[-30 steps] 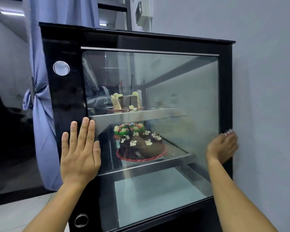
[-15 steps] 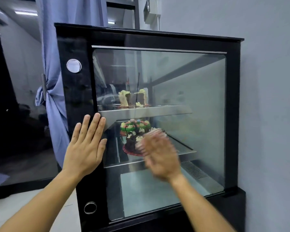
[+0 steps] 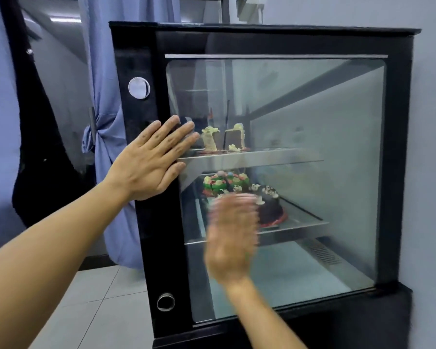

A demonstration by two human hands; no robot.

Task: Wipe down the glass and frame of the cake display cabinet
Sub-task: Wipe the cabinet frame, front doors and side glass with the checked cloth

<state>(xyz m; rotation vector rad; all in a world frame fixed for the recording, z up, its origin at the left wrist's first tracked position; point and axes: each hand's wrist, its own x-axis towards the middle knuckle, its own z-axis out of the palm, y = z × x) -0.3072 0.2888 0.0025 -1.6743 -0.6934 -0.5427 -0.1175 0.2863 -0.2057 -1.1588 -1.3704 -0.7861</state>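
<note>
The left hand (image 3: 151, 162) lies flat on the cabinet (image 3: 398, 172), palm on the black left frame (image 3: 139, 122), its fingers (image 3: 176, 137) straight and slightly spread, the tips reaching over the frame's edge onto the glass (image 3: 312, 122). Just beyond those fingertips, behind the glass, two cake slices (image 3: 224, 138) stand on the upper shelf (image 3: 249, 157). The right hand (image 3: 232, 235) is up in front of the lower middle of the glass, badly blurred; its fingers seem straight and close together, but whether they touch the pane or hold anything I cannot tell. Past its fingertips a chocolate cake (image 3: 269, 207) sits on the lower shelf, with a colourful cake (image 3: 224, 182) behind it. A round silver disc (image 3: 139, 88) sits on the frame above the left fingers. Left of the cabinet hangs a blue curtain (image 3: 103, 96).
</note>
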